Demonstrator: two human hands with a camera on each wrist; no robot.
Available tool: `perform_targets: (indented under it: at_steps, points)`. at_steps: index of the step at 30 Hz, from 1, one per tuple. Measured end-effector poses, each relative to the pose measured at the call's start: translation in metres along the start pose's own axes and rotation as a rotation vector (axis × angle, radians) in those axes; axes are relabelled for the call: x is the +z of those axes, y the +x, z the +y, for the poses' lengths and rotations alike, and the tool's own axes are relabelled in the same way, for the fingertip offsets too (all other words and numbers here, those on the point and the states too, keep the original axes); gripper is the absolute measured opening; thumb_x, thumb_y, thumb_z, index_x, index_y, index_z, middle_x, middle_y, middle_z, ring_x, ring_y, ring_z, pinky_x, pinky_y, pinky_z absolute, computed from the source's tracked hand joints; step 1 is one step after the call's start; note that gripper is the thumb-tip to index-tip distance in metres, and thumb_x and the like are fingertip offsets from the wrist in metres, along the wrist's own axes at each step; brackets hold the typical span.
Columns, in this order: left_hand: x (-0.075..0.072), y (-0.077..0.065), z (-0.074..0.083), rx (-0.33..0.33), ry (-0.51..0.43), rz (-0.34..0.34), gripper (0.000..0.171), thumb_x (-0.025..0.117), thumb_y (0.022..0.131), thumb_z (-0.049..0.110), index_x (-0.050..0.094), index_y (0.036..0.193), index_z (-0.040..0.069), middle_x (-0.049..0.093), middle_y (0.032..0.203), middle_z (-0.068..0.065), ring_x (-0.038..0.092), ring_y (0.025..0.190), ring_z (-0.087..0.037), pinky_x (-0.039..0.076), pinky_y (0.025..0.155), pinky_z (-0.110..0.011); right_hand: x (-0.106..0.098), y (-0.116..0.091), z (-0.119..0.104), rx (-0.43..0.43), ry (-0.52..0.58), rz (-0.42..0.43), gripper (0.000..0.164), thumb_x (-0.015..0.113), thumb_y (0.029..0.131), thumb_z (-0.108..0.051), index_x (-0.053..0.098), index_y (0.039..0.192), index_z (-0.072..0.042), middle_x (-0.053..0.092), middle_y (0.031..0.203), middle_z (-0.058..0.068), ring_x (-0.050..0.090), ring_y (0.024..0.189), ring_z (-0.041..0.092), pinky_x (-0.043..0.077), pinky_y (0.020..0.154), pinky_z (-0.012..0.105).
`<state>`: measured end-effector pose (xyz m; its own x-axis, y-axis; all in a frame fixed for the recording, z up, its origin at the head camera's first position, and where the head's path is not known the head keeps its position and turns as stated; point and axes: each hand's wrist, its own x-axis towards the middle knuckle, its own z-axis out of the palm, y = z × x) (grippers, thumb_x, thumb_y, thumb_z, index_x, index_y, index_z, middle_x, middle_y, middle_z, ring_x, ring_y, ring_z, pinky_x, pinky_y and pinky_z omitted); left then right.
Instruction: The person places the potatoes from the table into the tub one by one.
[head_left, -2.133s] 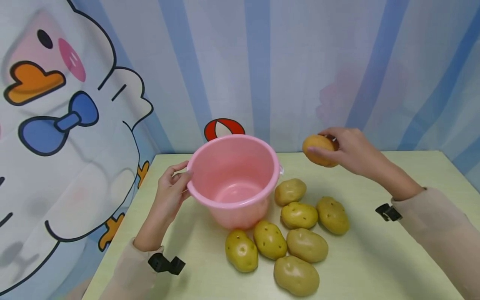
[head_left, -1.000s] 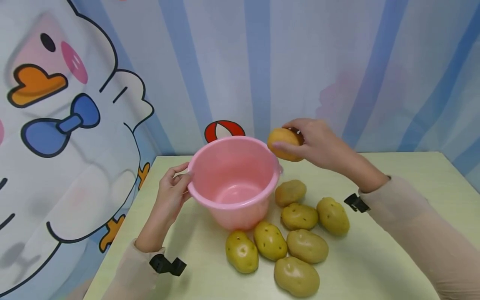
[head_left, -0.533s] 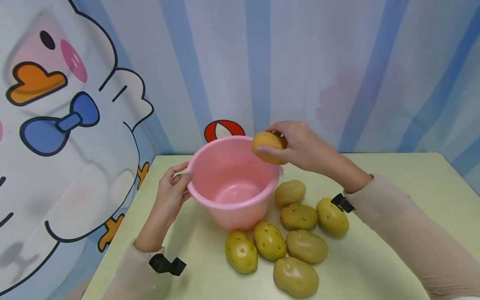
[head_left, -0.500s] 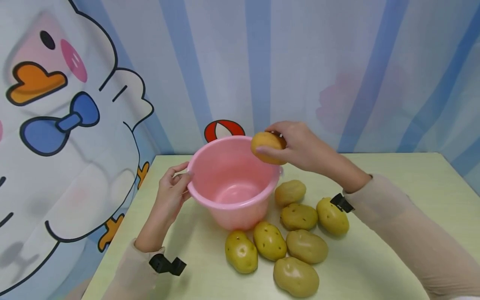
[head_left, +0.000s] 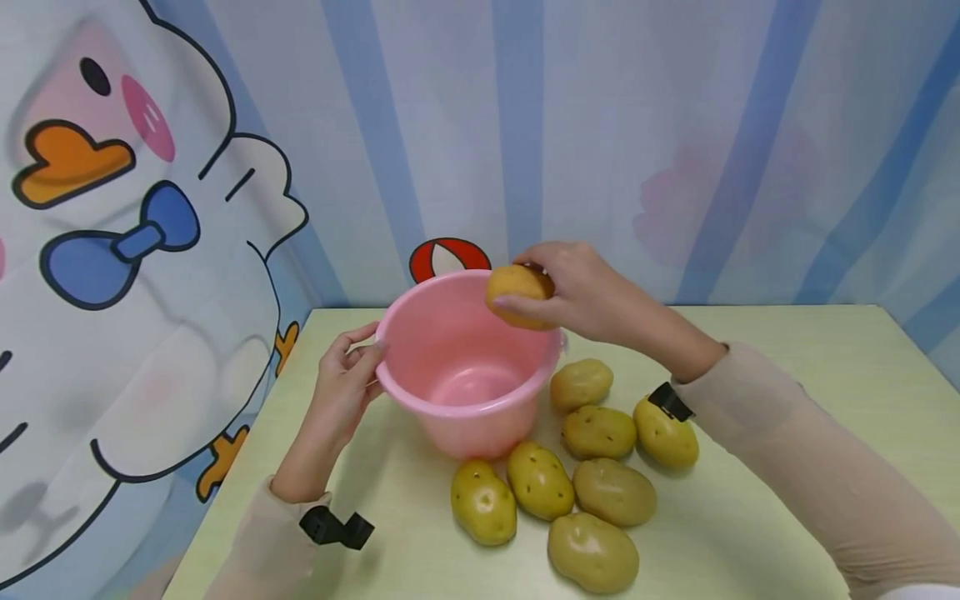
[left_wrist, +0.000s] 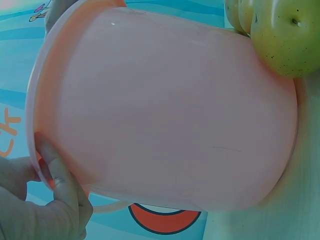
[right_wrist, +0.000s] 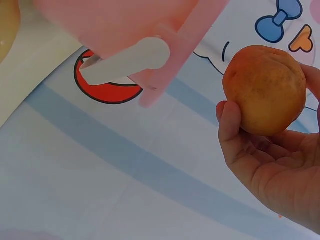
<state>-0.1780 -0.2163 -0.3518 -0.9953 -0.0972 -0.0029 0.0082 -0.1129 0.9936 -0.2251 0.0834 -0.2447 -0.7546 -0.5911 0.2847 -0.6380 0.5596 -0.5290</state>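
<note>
A pink plastic bucket [head_left: 480,425] stands on the table, its mouth tipped a little toward the head camera. My left hand [head_left: 345,387] pinches the bucket's rim on the left side; the left wrist view shows the fingers [left_wrist: 60,175] on the outer wall below the lip. In my right hand [head_left: 581,287] is a brownish-yellow potato [head_left: 517,293], held above the right part of the bucket's opening. The right wrist view shows thumb and fingers round that potato [right_wrist: 265,90], apart from the rim. No potato shows inside the bucket.
Several yellow potatoes lie in front and to the right of the bucket, one potato [head_left: 483,502] close to its base and another [head_left: 666,433] farthest right. A white handle end [right_wrist: 127,62] sits on the bucket's side. A printed cloth wall [head_left: 600,125] stands behind the table [head_left: 787,367].
My right hand has carried the potato leftward, from right of the bucket to over its opening. The left hand and the bucket have stayed in place.
</note>
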Motion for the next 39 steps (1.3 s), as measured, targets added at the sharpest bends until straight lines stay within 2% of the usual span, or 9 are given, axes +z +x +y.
perform_targets:
  at_steps: [14,22,39]
  points:
    - [-0.001,0.001,0.0,0.017,-0.007,-0.009,0.042,0.054,0.103,0.01,0.042,0.142,0.0,0.06,0.099,-0.01,0.067,0.084,-0.015,0.059,0.075,-0.023,0.001,0.01,-0.009,-0.029,-0.006,-0.01,0.049,0.069,0.093,-0.04,0.062,0.119,0.0,0.062,0.094,0.005,0.057,0.08,0.019,0.052,0.065,0.03]
    - [0.0,0.001,0.0,0.015,0.015,-0.008,0.043,0.055,0.103,0.01,0.041,0.142,0.0,0.059,0.104,-0.013,0.067,0.085,-0.015,0.059,0.076,-0.024,0.0,0.013,-0.011,0.016,-0.058,-0.013,0.058,0.068,0.094,-0.042,0.058,0.13,0.003,0.064,0.11,0.015,0.063,0.088,0.024,0.058,0.073,0.035]
    - [0.001,0.0,0.0,0.017,0.012,0.007,0.042,0.054,0.103,0.01,0.042,0.142,0.0,0.06,0.103,-0.011,0.065,0.084,-0.015,0.059,0.075,-0.024,-0.003,0.008,-0.002,0.036,-0.063,-0.012,0.054,0.067,0.096,-0.039,0.059,0.129,0.003,0.064,0.109,0.015,0.063,0.084,0.023,0.057,0.073,0.036]
